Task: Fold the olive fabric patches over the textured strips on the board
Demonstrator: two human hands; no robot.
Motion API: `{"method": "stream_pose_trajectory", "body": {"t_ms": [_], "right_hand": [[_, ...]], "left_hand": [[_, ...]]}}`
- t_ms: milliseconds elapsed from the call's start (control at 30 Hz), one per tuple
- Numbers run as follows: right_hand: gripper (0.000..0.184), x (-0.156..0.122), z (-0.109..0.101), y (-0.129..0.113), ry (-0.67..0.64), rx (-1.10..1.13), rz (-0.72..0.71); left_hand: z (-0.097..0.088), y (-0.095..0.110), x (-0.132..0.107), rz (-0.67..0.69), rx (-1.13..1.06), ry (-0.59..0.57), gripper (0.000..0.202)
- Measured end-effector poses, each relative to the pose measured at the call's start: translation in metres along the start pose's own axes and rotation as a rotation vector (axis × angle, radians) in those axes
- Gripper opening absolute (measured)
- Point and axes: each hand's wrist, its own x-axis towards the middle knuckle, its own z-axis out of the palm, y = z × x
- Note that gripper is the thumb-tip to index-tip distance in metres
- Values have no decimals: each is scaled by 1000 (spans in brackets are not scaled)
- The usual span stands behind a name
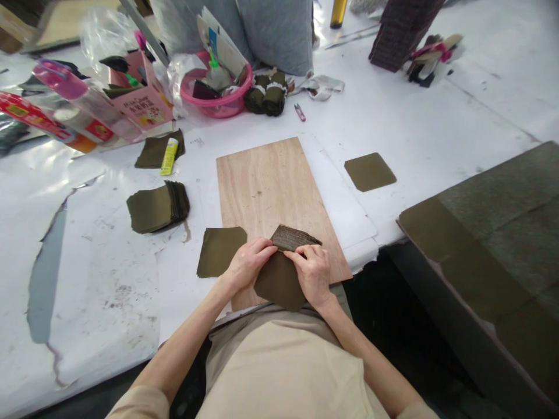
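A dark olive fabric piece [282, 282] lies over the near part of a wooden board [271, 186], with its far edge folded over to show a brown, textured underside. My left hand [250, 261] pinches the left end of the fold between thumb and fingers. On the right part of the same fold, my right hand [313, 269] presses with curled fingertips. Just left of my left hand sits a small stack of olive fabric pieces [220, 251]. Farther left stands a thicker fabric stack [152, 208], and a single cut piece [370, 171] lies to the right of the board.
A yellow glue tube [169, 157] rests on more fabric at the left. Behind are a pink basket [218, 107], a pink box [144, 102], bottles and small pink snips [299, 112]. Olive cloth [489, 262] covers a surface at right, beyond a dark gap.
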Motion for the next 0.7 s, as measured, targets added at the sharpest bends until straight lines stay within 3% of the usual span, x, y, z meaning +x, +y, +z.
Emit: {"method": "stream_pose_trajectory", "body": {"t_ms": [700], "right_hand": [[26, 2, 0, -2, -37, -60, -10]], "left_hand": [[-2, 5, 0, 48, 95, -41, 25]]}}
